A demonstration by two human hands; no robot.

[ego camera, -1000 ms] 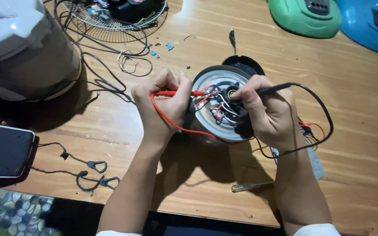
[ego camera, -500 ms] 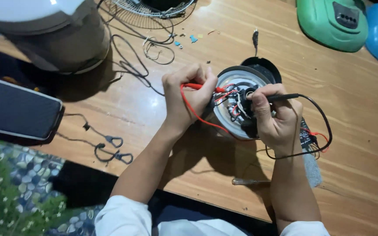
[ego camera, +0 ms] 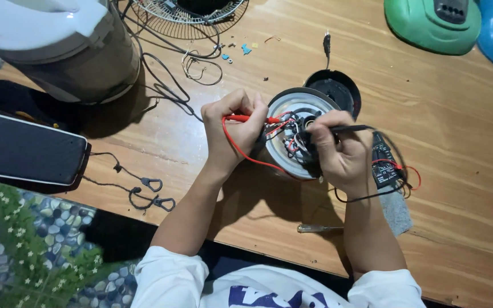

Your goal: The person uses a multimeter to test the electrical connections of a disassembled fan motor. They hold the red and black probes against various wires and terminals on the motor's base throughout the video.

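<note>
Two probes on the round base's point(ego camera: 285, 114) wiring.
Your left hand point(ego camera: 232, 128) pinches the red probe point(ego camera: 245, 118); your right hand point(ego camera: 340, 151) grips the black probe point(ego camera: 349, 129), hiding both tips.

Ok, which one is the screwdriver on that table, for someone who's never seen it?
Start at the round metal base the two hands work on, mid wooden table. Drop towards the table's near edge, just left of the right forearm. The screwdriver lies there flat and alone: a thin shaft with a small yellowish handle, no lead attached, unlike the red probe.
</note>
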